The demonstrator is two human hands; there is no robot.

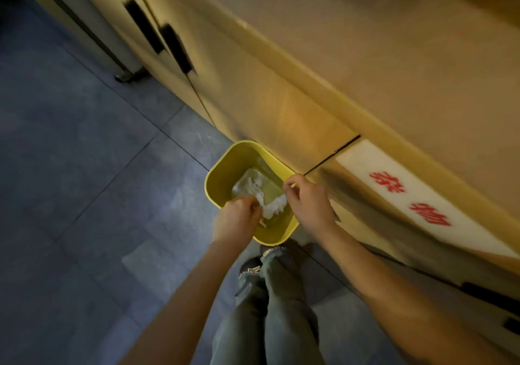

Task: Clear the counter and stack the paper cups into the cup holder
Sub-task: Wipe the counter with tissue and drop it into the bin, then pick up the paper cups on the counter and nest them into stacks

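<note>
We stood at the counter (pixel 394 55) with a yellow bin (pixel 222 173) on the grey tiled floor (pixel 84 167), its far rim just beside the cabinet front (pixel 281 105). Our left hand (pixel 235 218) hung over the bin's near rim, fingers curled together close against crumpled white paper (pixel 271 207) lying inside; we could not tell whether the fingertips actually pinched it, because the frame was blurred there. Our right hand (pixel 308 198) hovered over the bin's right edge, thumb and forefinger pinched together with the other fingers loosely bent, and whether anything lay between them was too small to tell. More white scraps (pixel 253 186) sat deeper in the bin on a pale liner. A white sign with red characters (pixel 413 196) was fixed to the cabinet, right of the bin. Our legs in grey trousers (pixel 270 308) stood just behind the bin. To the left the floor lay open and wide; to the right the cabinet closed us in. No paper cups or cup holder appeared in view.
</note>
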